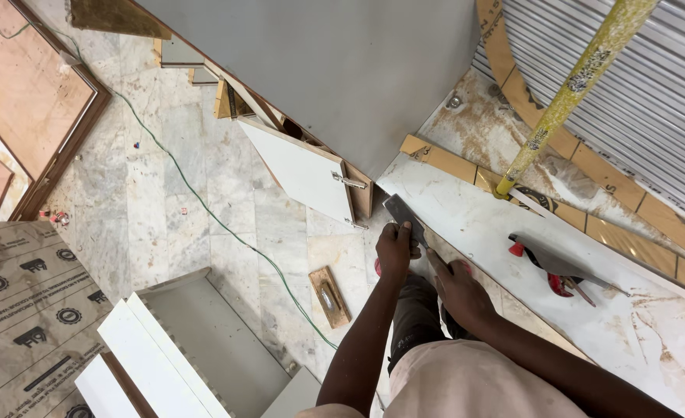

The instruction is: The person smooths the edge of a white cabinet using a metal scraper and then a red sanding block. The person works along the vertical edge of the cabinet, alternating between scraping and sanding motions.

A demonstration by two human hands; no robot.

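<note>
Left hand (396,249) closed around a flat dark metal file (401,210) — blade laid on the near edge of the white board (482,224) on the bench. Right hand (457,288) pressed flat on that board edge, fingers spread narrowly, gripping nothing. Red-handled tool (553,267) lies farther right on the board; wooden block (330,296) on the floor left of the board.

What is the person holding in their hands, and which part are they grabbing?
The left hand grips a flat dark grey metal tool at its lower end. The right hand presses on the white board's edge; whether it holds the tool too cannot be told.
</note>
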